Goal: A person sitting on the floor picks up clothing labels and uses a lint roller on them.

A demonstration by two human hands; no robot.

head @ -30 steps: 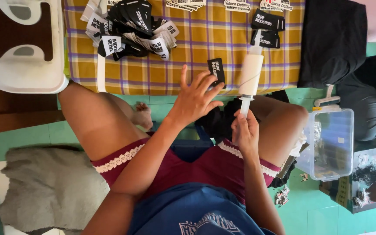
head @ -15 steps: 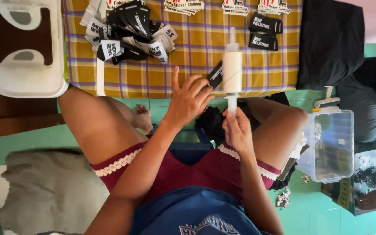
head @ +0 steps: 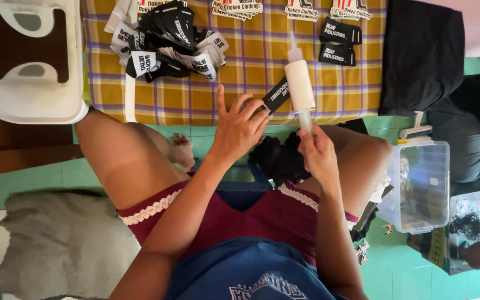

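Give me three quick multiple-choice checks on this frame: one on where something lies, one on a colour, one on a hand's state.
1. Where does the pile of black and white labels lie?
A. in the clear plastic box
B. on the checked cloth
C. on the grey cushion

2. What colour is the checked cloth?
A. yellow with purple lines
B. red and white
C. plain green

3. What is the right hand doing?
A. resting flat on the floor
B. reaching into the box
C. holding a white syringe-like tube upright

Answers: 1 B, the pile sits on the cloth's upper left. 2 A, yellow squares show throughout. 3 C, its grip closes on the tube's lower end.
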